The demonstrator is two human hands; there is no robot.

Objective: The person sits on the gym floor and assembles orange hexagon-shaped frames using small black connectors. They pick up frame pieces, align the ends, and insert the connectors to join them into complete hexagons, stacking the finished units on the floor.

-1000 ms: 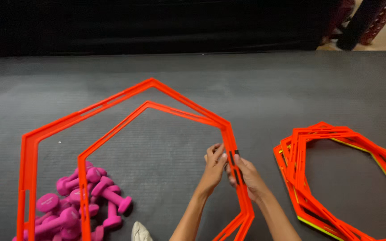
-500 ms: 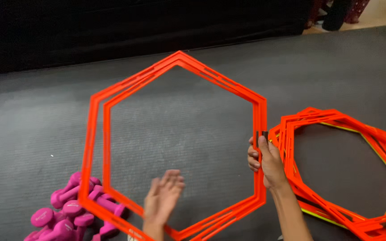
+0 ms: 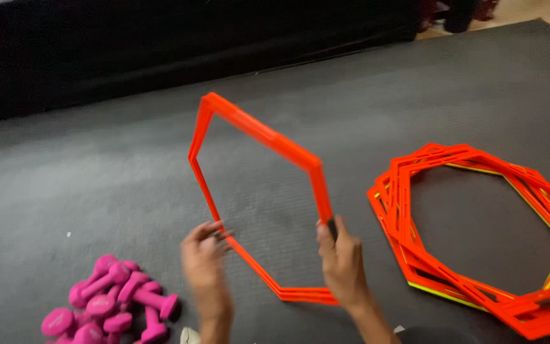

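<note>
Pink dumbbells lie heaped at the lower left, partly cut off by the frame. The left hand, blurred, touches the raised orange hexagon frames; its grip is unclear. The right hand clasps their right edge. An orange hexagon stack lies right, on the grey mat.

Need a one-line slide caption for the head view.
Right hand grips an orange hexagonal ring upright on a grey mat, left hand alongside.

Orange hexagon frames, pink dumbbells, dark grey mat
</note>
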